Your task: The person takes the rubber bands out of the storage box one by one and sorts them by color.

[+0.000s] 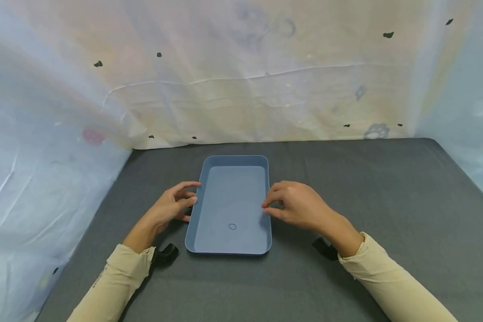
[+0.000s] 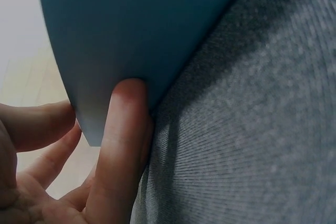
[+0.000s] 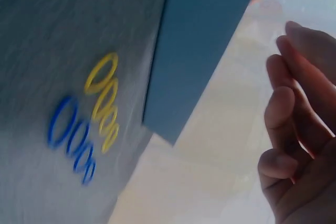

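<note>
A shallow blue-grey tray (image 1: 240,201) lies on the dark grey cloth, its long side running away from me. Near its front end, a small thin dark oval outline (image 1: 232,226) shows on the floor of the tray. At the tray's left side, my left hand (image 1: 173,203) touches the outer wall and rim with bent, spread fingers; one fingertip (image 2: 128,90) presses flat on that wall. Over the right rim hovers my right hand (image 1: 291,203), its fingers loosely curled and nothing visible between them. In the right wrist view that hand (image 3: 302,124) appears apart from the tray wall (image 3: 194,51).
The right wrist view shows several yellow ring shapes (image 3: 101,74) and several blue ring shapes (image 3: 63,121) on the cloth beside the tray; the head view does not show them. Pale patterned sheets (image 1: 265,103) hang behind and at both sides of the cloth-covered table (image 1: 366,201).
</note>
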{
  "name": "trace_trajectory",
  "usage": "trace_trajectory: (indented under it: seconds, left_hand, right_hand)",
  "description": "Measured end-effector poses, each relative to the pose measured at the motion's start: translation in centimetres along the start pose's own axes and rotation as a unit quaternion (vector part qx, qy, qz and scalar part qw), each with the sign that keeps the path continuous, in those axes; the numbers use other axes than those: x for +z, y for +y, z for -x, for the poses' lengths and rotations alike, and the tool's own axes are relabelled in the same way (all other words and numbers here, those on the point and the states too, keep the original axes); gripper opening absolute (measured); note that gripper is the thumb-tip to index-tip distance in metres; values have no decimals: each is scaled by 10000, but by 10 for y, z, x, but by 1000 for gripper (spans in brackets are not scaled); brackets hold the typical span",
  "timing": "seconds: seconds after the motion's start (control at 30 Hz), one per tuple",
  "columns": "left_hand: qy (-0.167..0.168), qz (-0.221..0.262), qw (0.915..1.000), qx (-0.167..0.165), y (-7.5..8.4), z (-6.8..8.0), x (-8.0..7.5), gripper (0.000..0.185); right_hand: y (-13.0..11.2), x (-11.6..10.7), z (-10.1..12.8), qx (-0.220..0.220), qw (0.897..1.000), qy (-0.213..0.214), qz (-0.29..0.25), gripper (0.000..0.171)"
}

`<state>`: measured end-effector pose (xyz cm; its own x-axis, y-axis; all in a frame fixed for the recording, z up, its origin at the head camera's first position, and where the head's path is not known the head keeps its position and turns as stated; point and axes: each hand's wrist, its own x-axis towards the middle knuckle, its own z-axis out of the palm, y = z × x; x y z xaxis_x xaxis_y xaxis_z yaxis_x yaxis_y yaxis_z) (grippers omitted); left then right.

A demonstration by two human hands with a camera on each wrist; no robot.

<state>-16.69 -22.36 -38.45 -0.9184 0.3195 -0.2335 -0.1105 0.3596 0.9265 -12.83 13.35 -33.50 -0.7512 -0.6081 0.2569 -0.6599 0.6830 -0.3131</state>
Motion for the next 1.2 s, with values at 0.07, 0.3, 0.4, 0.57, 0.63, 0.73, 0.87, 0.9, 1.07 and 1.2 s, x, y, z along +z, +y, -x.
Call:
trace_trajectory:
  seconds: [0.07, 0.3, 0.4, 0.57, 0.63, 0.73, 0.87, 0.9, 1.07, 1.2]
  left_hand:
    - [-13, -11, 10000, 34, -1, 0, 0, 53]
    - [12, 4, 10000, 24, -1, 1, 1, 53]
    - [11, 17, 10000, -20, 0, 1, 1, 52]
    - [49, -29, 10000, -15, -1, 3, -2, 51]
    - [46, -49, 10000, 27, -1, 4, -3, 52]
    - [34, -63, 10000, 35, 0, 6, -3, 53]
    - [66, -70, 10000, -18, 0, 6, -3, 52]
    - [73, -69, 9999, -21, 0, 6, -3, 52]
    - [86, -54, 9999, -20, 0, 6, -4, 52]
    - [87, -61, 9999, -23, -1, 6, -5, 52]
  right_hand:
    - [-4, 4, -5, -54, 9999, 1, -111, 5]
    - [-8, 24, -20, -378, 9969, -353, -595, 8]
    - [-8, 33, -28, -646, 9935, -556, -760, 9]
    - [-9, 42, -43, -939, 9859, -1004, -958, 12]
    - [-9, 45, -50, -1006, 9819, -1219, -1047, 13]
    - [-8, 49, -58, -1085, 9770, -1482, -1085, 14]
    - [-9, 53, -64, -1026, 9745, -1716, -1020, 13]
    - [-9, 53, -65, -1006, 9740, -1765, -1002, 13]
    - [-10, 56, -69, -1061, 9713, -1943, -867, 16]
    - [-11, 58, -71, -1222, 9688, -1984, -844, 21]
